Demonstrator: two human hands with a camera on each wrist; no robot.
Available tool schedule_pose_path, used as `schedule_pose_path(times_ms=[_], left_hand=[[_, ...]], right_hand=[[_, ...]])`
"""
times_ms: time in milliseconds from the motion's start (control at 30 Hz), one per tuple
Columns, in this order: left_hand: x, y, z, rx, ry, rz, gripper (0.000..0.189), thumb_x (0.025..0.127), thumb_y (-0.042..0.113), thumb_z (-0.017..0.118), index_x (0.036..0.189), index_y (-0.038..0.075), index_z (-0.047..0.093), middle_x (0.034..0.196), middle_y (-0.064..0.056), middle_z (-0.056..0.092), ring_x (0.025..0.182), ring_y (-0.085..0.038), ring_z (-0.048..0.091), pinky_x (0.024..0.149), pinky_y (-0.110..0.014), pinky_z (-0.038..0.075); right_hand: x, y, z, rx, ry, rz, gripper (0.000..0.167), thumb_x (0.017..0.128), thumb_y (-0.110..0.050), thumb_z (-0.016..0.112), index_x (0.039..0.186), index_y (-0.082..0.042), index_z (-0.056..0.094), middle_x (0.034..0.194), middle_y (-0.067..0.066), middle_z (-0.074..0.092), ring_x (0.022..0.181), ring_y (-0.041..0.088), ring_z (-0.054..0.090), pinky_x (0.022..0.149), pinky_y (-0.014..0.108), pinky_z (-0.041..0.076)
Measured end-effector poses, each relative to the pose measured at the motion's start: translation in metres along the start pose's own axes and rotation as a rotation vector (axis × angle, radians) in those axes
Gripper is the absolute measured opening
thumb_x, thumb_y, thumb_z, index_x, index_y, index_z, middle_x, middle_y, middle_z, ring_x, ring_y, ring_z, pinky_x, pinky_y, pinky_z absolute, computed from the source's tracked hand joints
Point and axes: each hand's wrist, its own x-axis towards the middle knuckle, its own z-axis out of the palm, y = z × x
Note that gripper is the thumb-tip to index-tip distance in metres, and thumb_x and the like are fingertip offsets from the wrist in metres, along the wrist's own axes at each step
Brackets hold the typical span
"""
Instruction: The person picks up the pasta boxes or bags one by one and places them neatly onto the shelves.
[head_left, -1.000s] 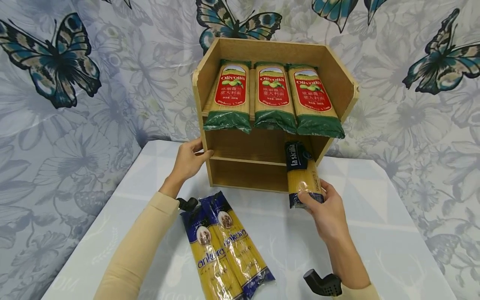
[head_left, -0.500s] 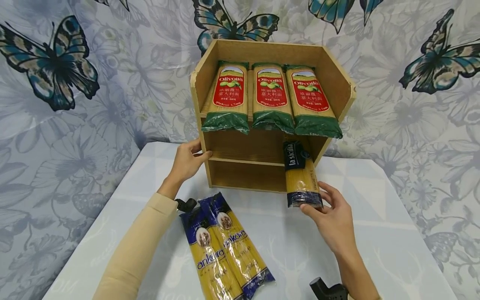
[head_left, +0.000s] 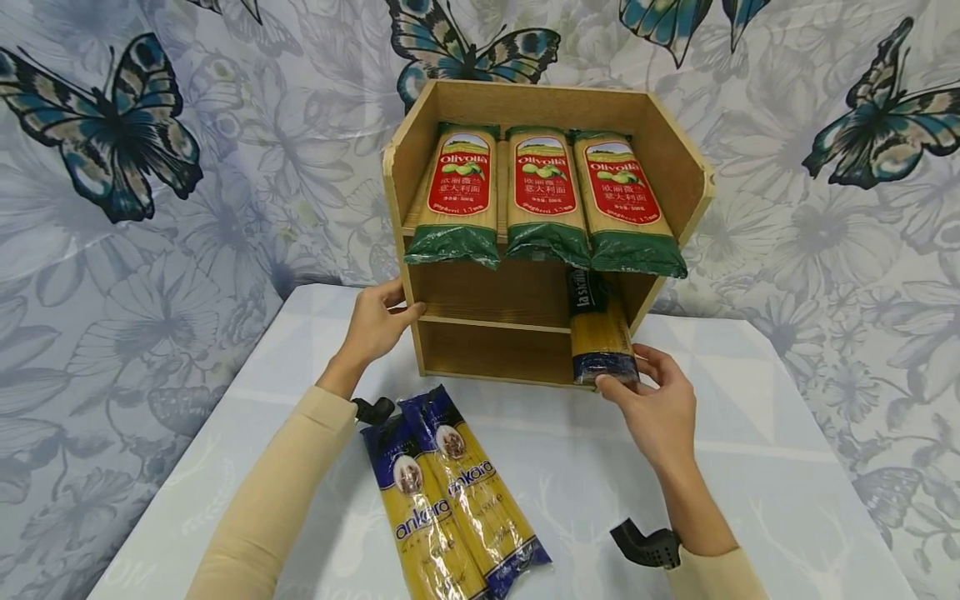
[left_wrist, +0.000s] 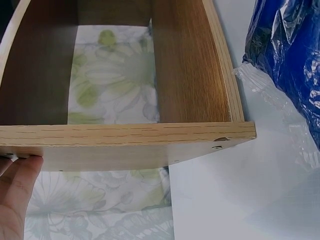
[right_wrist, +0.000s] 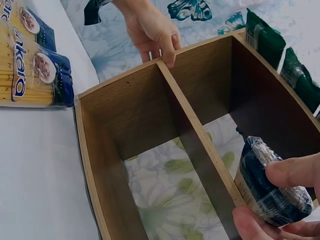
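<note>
My right hand (head_left: 652, 408) holds the blue lower end of a spaghetti pack (head_left: 600, 333) with a dark "la Sicilia" label. The pack's far part is inside the middle compartment at the right, under the upper shelf's packs. In the right wrist view the pack's wrapped end (right_wrist: 272, 185) shows between thumb and fingers, beside the divider board (right_wrist: 200, 130). My left hand (head_left: 378, 321) grips the left side panel of the wooden shelf unit (head_left: 517, 375), thumb at its front edge. In the left wrist view only a few fingers (left_wrist: 20, 185) show against that panel.
Three red-labelled "Olivoila" spaghetti packs (head_left: 543, 183) lie side by side on the top shelf, green ends over its front edge. Two yellow and blue "ankara" packs (head_left: 450, 500) overlap on the white table (head_left: 585, 492) in front. A butterfly-patterned cloth (head_left: 247, 167) hangs behind.
The spaghetti pack has moved deeper into the middle compartment, its label now partly hidden. My right hand has shifted its hold and moved forward with it. The left hand has stayed on the side panel.
</note>
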Motion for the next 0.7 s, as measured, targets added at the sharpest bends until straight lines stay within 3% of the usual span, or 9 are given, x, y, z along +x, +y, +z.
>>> schedule_pose_path(times_ms=[233, 533, 700], left_hand=[[-0.001, 0.002, -0.001, 0.002, 0.001, -0.003, 0.047, 0.095, 0.006, 0.073, 0.141, 0.006, 0.062, 0.129, -0.016, 0.068, 0.121, -0.030, 0.064, 0.097, -0.047, 0.056], [0.000, 0.000, -0.002, -0.011, 0.006, 0.003, 0.048, 0.095, 0.006, 0.073, 0.142, 0.008, 0.062, 0.130, -0.015, 0.067, 0.121, -0.030, 0.064, 0.097, -0.047, 0.056], [-0.001, 0.000, 0.000, -0.016, 0.006, 0.012, 0.050, 0.095, 0.005, 0.073, 0.143, 0.006, 0.060, 0.130, -0.016, 0.067, 0.120, -0.031, 0.064, 0.096, -0.048, 0.056]], right_hand=[[-0.017, 0.004, -0.007, 0.118, -0.034, -0.020, 0.054, 0.094, -0.013, 0.073, 0.143, -0.007, 0.049, 0.128, 0.009, 0.059, 0.082, 0.015, 0.075, 0.077, 0.018, 0.058], [-0.040, 0.005, -0.011, 0.418, -0.039, -0.070, 0.037, 0.095, 0.007, 0.066, 0.127, 0.005, 0.049, 0.113, 0.019, 0.065, 0.079, 0.028, 0.075, 0.075, 0.040, 0.062], [-0.046, 0.006, -0.004, 0.474, -0.140, -0.109, 0.030, 0.098, 0.007, 0.062, 0.126, 0.009, 0.053, 0.117, 0.023, 0.064, 0.087, 0.032, 0.074, 0.077, 0.043, 0.062]])
